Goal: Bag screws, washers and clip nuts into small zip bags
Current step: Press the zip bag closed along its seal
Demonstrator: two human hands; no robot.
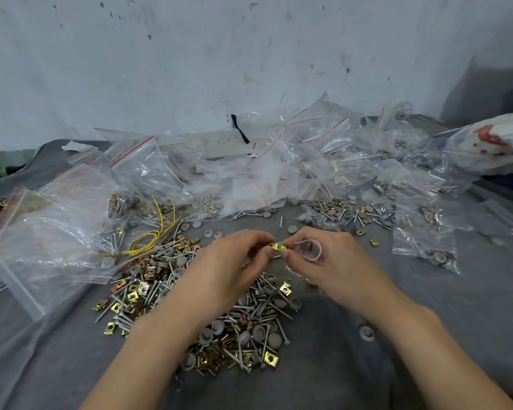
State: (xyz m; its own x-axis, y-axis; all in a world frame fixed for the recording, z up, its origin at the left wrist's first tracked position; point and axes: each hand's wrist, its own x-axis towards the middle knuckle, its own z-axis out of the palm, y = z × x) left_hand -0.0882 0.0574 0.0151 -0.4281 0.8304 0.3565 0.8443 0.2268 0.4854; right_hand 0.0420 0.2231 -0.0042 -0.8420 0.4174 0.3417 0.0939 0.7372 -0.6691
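Pinching one gold clip nut (280, 247) at centre frame, with left hand (234, 261) and right hand (332, 261) both clamped on it, fingertips nearly meeting. Also holding a small clear zip bag (308, 248) in the right hand's curled fingers. Showing, just below the hands, a loose pile of screws, washers and clip nuts (219, 321) on a grey cloth (427, 321) covering the counter. Showing heaped clear bags (279, 161) across mid-frame, yellow wire (157, 232) at centre left, and a pale, stained wall (190, 54) filling the top.

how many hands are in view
2: left hand at centre pinches a small yellow metal clip nut; right hand beside it holds a small clear plastic zip bag.
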